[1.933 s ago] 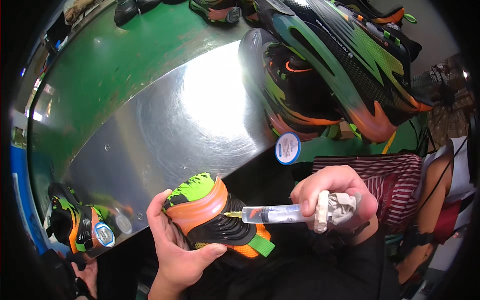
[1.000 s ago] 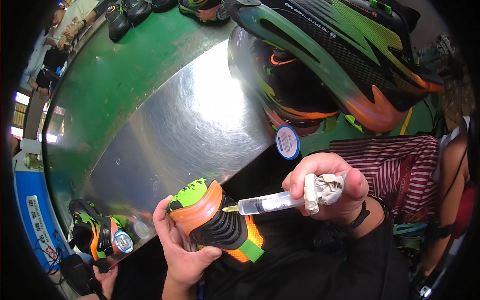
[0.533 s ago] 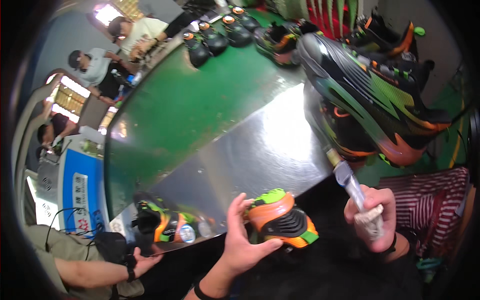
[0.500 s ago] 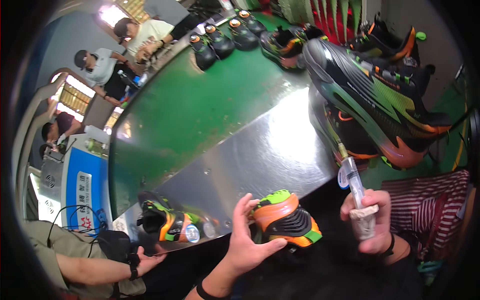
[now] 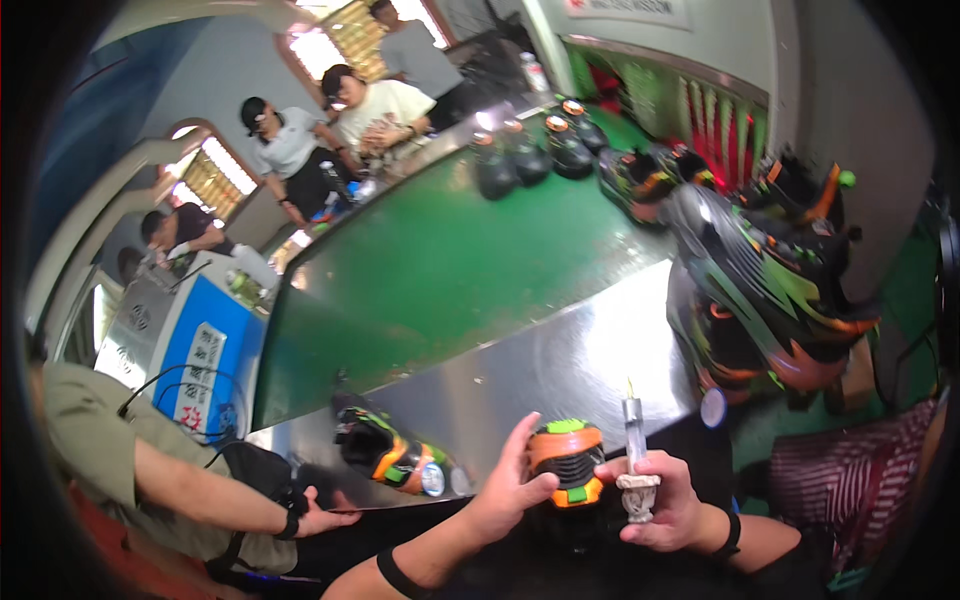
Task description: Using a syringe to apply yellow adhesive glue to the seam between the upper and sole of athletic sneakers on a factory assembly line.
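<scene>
My left hand point(image 5: 512, 480) is closed round the side of an orange, black and lime-green shoe point(image 5: 566, 462), thumb and fingers apart on its edge, near the table's front edge. The shoe's far end is hidden. Beside it, my right hand point(image 5: 668, 500) grips a clear syringe point(image 5: 636, 435) with its thin tip pointing up. A whitish wrapping point(image 5: 638, 492) covers the syringe's lower part, among my fingers. The right fingertips are close to the shoe's right side; whether they touch it I cannot tell.
Another shoe point(image 5: 385, 447) lies on the metal strip point(image 5: 500, 385) at left, near a co-worker's hand point(image 5: 325, 517). Large black-green shoes point(image 5: 775, 285) are piled at right. Several black shoes point(image 5: 530, 155) line the green tabletop's point(image 5: 430, 270) far edge. Other people sit beyond.
My right hand has brought the syringe left, close beside the shoe, and turned it more upright. My left hand still has the shoe. The whole view has shifted.
</scene>
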Demonstrator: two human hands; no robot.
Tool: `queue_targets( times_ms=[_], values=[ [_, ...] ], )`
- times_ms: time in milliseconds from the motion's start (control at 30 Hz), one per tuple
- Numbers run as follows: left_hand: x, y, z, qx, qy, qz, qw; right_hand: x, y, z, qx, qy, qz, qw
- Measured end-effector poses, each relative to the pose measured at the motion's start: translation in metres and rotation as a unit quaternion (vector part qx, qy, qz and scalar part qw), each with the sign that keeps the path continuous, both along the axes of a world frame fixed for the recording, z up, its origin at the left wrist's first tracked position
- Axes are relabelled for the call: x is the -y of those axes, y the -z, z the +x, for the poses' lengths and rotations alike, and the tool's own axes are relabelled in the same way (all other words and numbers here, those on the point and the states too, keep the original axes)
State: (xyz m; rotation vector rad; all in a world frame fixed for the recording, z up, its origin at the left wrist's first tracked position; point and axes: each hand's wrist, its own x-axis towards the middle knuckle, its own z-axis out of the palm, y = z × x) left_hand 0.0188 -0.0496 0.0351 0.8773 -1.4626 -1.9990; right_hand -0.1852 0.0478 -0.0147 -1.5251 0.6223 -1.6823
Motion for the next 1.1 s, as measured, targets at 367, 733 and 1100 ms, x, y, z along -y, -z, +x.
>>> queue_targets(
  times_ms=[367,733,1100],
  values=[
    [0.003,-0.028,0.019,0.034,-0.039,0.155,0.987,0.013,-0.008,0.026,-0.016,-0.055,-0.013,0.998],
    [0.002,-0.025,0.032,0.068,-0.031,0.110,0.991,0.011,-0.004,0.001,-0.037,-0.045,0.035,0.998],
    [0.000,-0.011,0.047,0.021,-0.076,0.098,0.992,0.011,0.017,-0.051,-0.073,0.063,0.287,0.953]
  ],
)
